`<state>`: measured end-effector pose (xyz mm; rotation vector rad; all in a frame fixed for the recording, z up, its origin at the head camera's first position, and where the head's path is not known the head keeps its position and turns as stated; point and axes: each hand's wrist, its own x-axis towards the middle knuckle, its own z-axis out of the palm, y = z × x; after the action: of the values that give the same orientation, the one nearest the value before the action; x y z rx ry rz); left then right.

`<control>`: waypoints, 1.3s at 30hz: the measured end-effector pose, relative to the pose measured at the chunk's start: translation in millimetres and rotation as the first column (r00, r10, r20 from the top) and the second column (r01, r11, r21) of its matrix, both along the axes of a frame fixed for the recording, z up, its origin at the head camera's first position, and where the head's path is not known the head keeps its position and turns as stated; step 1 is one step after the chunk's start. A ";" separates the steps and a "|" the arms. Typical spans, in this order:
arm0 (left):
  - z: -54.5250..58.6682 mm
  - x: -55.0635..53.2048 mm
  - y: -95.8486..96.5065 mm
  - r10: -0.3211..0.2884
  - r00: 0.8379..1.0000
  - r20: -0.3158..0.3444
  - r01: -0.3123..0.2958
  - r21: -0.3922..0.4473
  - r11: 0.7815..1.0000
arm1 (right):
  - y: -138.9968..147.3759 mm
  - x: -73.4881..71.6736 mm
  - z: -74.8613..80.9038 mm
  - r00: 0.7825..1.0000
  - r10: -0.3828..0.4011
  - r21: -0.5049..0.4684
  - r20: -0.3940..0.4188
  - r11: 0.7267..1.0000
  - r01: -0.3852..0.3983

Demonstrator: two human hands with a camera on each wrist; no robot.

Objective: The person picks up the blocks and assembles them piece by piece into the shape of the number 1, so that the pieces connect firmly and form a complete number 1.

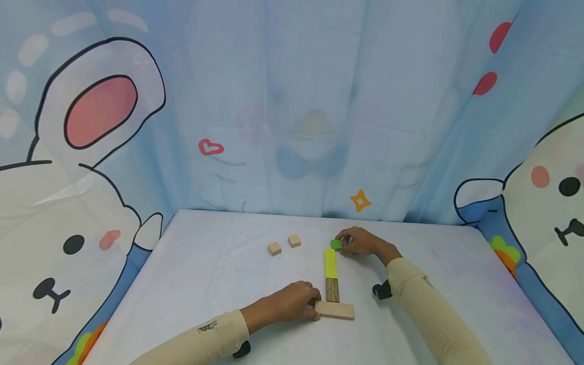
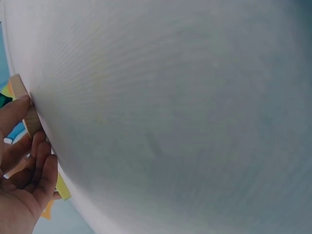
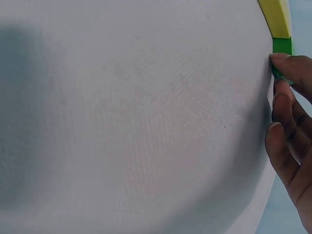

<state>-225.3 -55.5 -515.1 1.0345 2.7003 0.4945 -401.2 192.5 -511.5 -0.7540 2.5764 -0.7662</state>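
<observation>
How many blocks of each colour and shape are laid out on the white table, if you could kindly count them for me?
Small pale wooden cubes: 2
Flat pale wooden plank: 1
Brown wooden block: 1
Yellow block: 1
Green block: 1
Total: 6

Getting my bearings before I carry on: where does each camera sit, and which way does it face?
Head: worn on the head, facing forward and down at the white table and curtain; sleeves, left hand and right hand show.
Left wrist: worn there, facing the white table; left hand at the left edge, gripping the pale plank.
Right wrist: worn there, facing the white table; right hand at the right edge, pinching the green block.
Shared: head and right wrist both show the green block and yellow block.
</observation>
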 end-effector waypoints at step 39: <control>27.9 -78.7 -44.3 0.398 0.907 -0.140 -0.376 0.161 0.912 | 2.8 5.4 0.1 0.999 -0.029 -0.024 0.019 0.999 0.029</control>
<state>-304.0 -99.8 -487.2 0.5806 3.0792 0.6869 -395.8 195.4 -511.5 -0.7143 2.5709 -0.8110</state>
